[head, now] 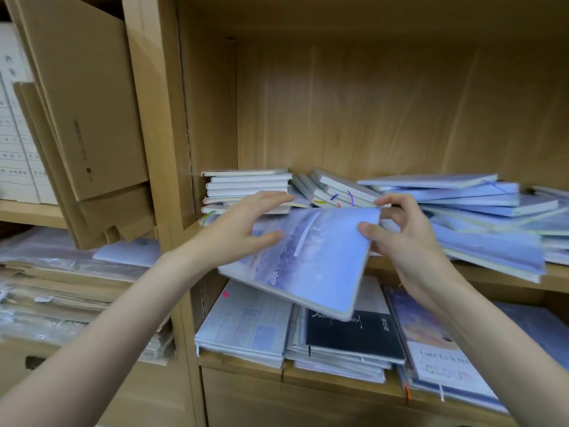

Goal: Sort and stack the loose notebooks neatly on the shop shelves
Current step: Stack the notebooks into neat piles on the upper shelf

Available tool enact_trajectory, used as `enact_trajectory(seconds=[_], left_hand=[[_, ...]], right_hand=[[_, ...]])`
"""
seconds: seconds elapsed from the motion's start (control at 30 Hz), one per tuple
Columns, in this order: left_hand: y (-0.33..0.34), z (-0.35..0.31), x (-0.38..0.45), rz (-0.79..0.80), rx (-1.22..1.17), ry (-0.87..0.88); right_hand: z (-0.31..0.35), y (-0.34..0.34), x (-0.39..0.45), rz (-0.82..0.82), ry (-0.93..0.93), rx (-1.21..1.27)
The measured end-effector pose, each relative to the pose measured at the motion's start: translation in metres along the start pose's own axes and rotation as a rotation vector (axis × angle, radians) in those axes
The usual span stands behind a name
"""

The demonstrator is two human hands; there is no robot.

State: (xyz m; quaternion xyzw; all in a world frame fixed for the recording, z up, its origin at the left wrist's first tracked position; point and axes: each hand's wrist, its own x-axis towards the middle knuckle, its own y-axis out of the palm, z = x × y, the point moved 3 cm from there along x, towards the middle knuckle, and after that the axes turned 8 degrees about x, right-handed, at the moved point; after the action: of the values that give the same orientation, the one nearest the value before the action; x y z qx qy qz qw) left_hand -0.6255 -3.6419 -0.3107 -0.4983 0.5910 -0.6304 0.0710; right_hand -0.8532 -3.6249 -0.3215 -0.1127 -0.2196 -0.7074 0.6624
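Lavender-blue notebook (pixel 311 260) with a pale streak and purple field pattern — black-covered notebook (pixel 354 335) below; tan wooden shelf (pixel 480 272), brown cardboard (pixel 89 106) at far left.

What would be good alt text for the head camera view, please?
The right hand pinches a blue notebook by its corner, tilted before a wooden shelf, while the open left hand hovers at its left side. Behind lie a neat white stack and a messy blue pile.
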Motion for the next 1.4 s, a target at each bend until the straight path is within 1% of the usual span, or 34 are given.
enact_trajectory(seconds=[0.07, 0.13, 0.2, 0.27, 0.3, 0.33, 0.4, 0.43, 0.5, 0.53, 0.63, 0.7, 0.73, 0.77, 0.8, 0.83, 0.9, 0.97, 1.0, 1.03, 1.07, 1.1, 1.17, 1.23, 1.3, 1.33, 1.4], left_hand=[[0.007, -0.005, 0.014, -0.004, 0.009, 0.017], [0.012, -0.01, 0.025, -0.011, -0.014, 0.017], [0.021, -0.015, 0.031, 0.06, -0.075, 0.028], [0.039, -0.019, 0.032, 0.214, -0.248, 0.012], [0.048, -0.022, 0.029, 0.261, -0.358, -0.013], [0.053, -0.024, 0.027, 0.248, -0.456, -0.044], [0.049, -0.024, 0.027, 0.111, -0.59, -0.084], [0.041, -0.024, 0.028, 0.02, -0.603, -0.093], [0.021, -0.021, 0.033, -0.119, -0.601, -0.128], [0.01, -0.019, 0.036, -0.19, -0.645, -0.177], [-0.012, -0.012, 0.048, -0.412, -0.895, -0.37], [-0.013, -0.009, 0.061, -0.463, -0.994, -0.484], [-0.012, -0.005, 0.068, -0.472, -1.031, -0.532], [-0.013, 0.001, 0.073, -0.486, -1.053, -0.574], [-0.016, 0.011, 0.076, -0.502, -1.021, -0.608], [-0.02, 0.023, 0.077, -0.509, -0.936, -0.628], [-0.037, 0.049, 0.067, -0.541, -0.7, -0.606], [-0.053, 0.073, 0.045, -0.571, -0.478, -0.564], [-0.058, 0.085, 0.033, -0.552, -0.32, -0.55], [-0.058, 0.09, 0.022, -0.497, -0.172, -0.543], [-0.056, 0.095, 0.012, -0.448, -0.073, -0.538], [-0.052, 0.097, 0.006, -0.42, -0.025, -0.51], [-0.043, 0.095, 0.003, -0.411, 0.028, -0.408], [-0.038, 0.09, 0.005, -0.388, 0.127, -0.28], [-0.033, 0.089, 0.01, -0.31, 0.236, -0.139], [-0.028, 0.092, 0.015, -0.236, 0.305, -0.082], [-0.02, 0.096, 0.026, -0.066, 0.432, -0.018]], right_hand=[[0.015, -0.011, 0.001, 0.059, -0.075, -0.058], [0.037, -0.02, -0.001, 0.178, -0.209, -0.14], [0.054, -0.026, -0.002, 0.31, -0.32, -0.266], [0.063, -0.026, 0.001, 0.399, -0.363, -0.382], [0.066, -0.024, 0.004, 0.43, -0.371, -0.429], [0.07, -0.021, 0.008, 0.452, -0.383, -0.471], [0.081, -0.019, 0.017, 0.459, -0.42, -0.521], [0.088, -0.021, 0.024, 0.444, -0.409, -0.516], [0.101, -0.028, 0.036, 0.391, -0.331, -0.454], [0.103, -0.032, 0.042, 0.361, -0.278, -0.39], [0.085, -0.031, 0.055, 0.255, -0.1, -0.102], [0.06, -0.006, 0.061, 0.265, -0.031, -0.078], [0.049, 0.01, 0.064, 0.277, -0.039, -0.111], [0.041, 0.025, 0.07, 0.246, -0.068, -0.138], [0.035, 0.038, 0.079, 0.179, -0.095, -0.141], [0.031, 0.049, 0.089, 0.112, -0.101, -0.126], [0.022, 0.068, 0.115, 0.026, -0.046, -0.057], [0.01, 0.085, 0.138, -0.011, 0.036, -0.04], [0.002, 0.096, 0.149, -0.006, 0.075, -0.062], [-0.005, 0.107, 0.156, 0.009, 0.113, -0.105], [-0.009, 0.118, 0.159, 0.039, 0.139, -0.19], [-0.012, 0.127, 0.161, 0.084, 0.148, -0.309], [-0.011, 0.129, 0.159, 0.173, 0.103, -0.566], [0.001, 0.111, 0.147, 0.235, -0.03, -0.824], [0.008, 0.086, 0.13, 0.324, -0.235, -1.001], [0.006, 0.075, 0.118, 0.437, -0.289, -1.039], [-0.003, 0.06, 0.093, 0.692, -0.337, -1.082]])
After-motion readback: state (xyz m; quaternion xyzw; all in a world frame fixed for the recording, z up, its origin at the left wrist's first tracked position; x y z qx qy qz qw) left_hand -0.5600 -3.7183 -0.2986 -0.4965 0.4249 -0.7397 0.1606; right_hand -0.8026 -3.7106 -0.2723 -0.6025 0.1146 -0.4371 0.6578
